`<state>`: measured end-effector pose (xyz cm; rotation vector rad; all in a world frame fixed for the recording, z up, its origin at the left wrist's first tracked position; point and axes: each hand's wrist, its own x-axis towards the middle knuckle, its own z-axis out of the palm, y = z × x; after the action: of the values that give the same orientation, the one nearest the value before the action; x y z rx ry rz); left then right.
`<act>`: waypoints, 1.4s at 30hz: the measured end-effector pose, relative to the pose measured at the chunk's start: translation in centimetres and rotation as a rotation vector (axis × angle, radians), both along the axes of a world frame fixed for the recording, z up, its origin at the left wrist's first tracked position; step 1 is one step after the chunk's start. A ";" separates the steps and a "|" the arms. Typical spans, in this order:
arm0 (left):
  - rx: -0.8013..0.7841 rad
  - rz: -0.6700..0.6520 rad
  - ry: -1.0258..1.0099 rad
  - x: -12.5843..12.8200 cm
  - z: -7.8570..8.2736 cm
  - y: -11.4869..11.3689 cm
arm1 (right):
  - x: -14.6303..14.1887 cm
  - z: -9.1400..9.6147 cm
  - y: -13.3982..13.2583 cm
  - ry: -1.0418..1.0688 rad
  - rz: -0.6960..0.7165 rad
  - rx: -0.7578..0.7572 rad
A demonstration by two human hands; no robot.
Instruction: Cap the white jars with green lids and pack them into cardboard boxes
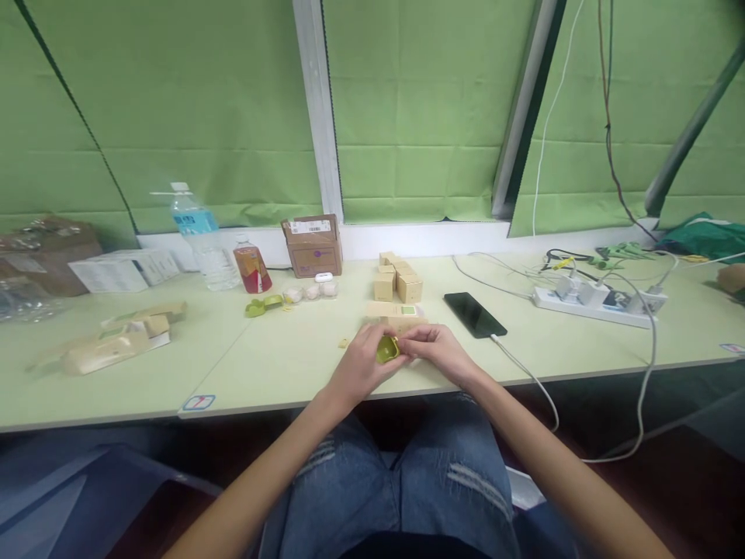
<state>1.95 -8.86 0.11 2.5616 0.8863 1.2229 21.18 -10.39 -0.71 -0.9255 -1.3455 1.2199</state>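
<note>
A small hollow olive-green earbud case cover [386, 350] is held just above the table's front edge, its open side facing me. My left hand [364, 361] is closed round its left side. At its right rim the fingers of my right hand [435, 348] pinch; a tiny yellowish bit shows by the fingertips, too small to make out. Right behind my hands lies a flat kraft-paper package [396, 312]. Some small yellow scraps [343, 343] are to the left of my left hand. Farther left rests a similar green case cover [264, 305], spread open.
Small kraft boxes [399, 281] stand behind my hands. To the right are a black phone [476, 314] on a cable and a power strip [594, 305]. At left stand a water bottle [203, 241], a red-labelled drink bottle [252, 265], a cardboard box [314, 247] and a white earbud case [323, 277].
</note>
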 end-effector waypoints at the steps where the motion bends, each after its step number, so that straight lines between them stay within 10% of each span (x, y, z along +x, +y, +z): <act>1: -0.022 0.002 -0.012 0.0 0.0 0.1 | 0.0 0.0 0.0 0.012 -0.026 0.015; 12: -0.264 0.018 -0.021 -0.1 -0.4 1.0 | 0.4 0.5 -0.4 -0.191 -0.125 0.207; 26: 0.015 -0.192 0.044 -0.2 -0.4 0.4 | -0.6 2.5 -2.3 -0.770 -0.102 0.682; 42: 0.023 -0.214 0.070 -0.1 -0.3 0.3 | 1.2 1.5 -1.3 -0.803 0.016 0.891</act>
<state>1.83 -8.60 -0.18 2.6492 0.5944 1.0944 22.39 -11.65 0.76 -0.7352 -2.2455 0.1092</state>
